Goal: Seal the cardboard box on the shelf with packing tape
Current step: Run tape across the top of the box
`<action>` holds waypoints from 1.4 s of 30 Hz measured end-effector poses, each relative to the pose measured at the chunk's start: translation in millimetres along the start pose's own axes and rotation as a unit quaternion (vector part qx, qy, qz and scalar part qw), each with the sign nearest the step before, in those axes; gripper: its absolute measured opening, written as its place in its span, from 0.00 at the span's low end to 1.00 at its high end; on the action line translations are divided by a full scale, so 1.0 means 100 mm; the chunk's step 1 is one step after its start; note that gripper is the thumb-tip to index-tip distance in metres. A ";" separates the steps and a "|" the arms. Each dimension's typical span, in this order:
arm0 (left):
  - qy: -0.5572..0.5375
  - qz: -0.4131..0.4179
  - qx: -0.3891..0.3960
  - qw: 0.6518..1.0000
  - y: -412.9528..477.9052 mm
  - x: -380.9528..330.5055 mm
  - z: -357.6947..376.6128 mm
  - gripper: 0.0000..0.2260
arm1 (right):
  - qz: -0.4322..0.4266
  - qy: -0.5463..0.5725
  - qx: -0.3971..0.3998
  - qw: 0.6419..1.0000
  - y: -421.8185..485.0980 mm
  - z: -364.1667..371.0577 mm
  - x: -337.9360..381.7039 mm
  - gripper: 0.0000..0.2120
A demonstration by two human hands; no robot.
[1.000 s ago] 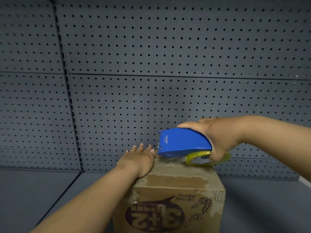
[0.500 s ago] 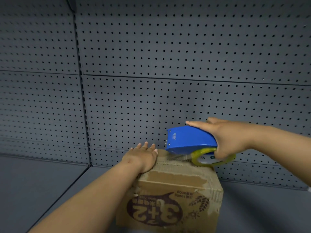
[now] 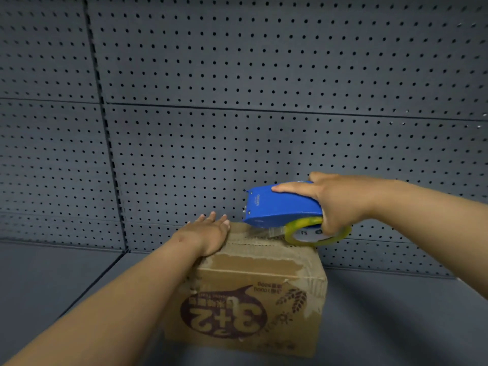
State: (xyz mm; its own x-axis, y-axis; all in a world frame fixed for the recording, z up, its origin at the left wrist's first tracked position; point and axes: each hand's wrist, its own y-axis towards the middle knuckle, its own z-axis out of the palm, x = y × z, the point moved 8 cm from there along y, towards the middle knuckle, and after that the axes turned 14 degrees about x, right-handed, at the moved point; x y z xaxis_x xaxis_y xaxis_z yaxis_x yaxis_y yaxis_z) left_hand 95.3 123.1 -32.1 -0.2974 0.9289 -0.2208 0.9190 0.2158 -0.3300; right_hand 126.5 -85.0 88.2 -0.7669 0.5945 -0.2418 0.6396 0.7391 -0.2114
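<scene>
A brown cardboard box with a dark upside-down "3+2" print stands on the grey shelf. My left hand lies flat on the box top at its left rear, fingers spread. My right hand grips a blue tape dispenser carrying a yellowish roll of clear packing tape. The dispenser's nose rests on the rear part of the box top, right of my left hand. A short strip of tape shows under the nose.
A grey perforated back panel rises directly behind the box. A vertical upright divides the panels on the left. The shelf surface extends left and right of the box.
The dispenser has shifted slightly right and back along the box top with my right hand. My left hand stays flat on the box. The view has drifted a little.
</scene>
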 end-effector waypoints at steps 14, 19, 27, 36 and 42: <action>0.031 -0.014 0.006 0.999 0.05 0.02 0.03 0.24 | 0.021 0.120 0.021 0.992 -0.62 0.79 -0.95 0.47; 0.036 -0.021 0.008 0.999 0.03 0.02 0.01 0.24 | 0.039 0.146 0.043 0.988 -0.77 0.97 -1.17 0.48; 0.204 -0.074 -0.060 0.974 -0.14 -0.10 -0.11 0.23 | 0.037 0.164 0.053 0.984 -0.67 1.22 -1.12 0.48; 0.102 0.082 -0.080 0.988 -0.36 -1.13 -0.19 0.22 | 0.031 0.166 0.025 0.985 -0.61 1.24 -1.02 0.46; 0.081 0.087 0.022 0.993 -0.09 -1.26 0.26 0.25 | 0.023 0.183 0.030 0.982 -0.62 1.27 -1.07 0.47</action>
State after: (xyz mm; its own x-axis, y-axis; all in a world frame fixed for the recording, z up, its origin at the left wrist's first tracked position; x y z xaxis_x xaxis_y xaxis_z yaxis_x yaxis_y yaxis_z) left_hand 118.1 -3.6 -25.1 -0.0862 0.9879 -0.1287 0.9398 0.0377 -0.3397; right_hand 175.6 -235.2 7.1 -0.6978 0.7090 0.1023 0.6673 0.6952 -0.2672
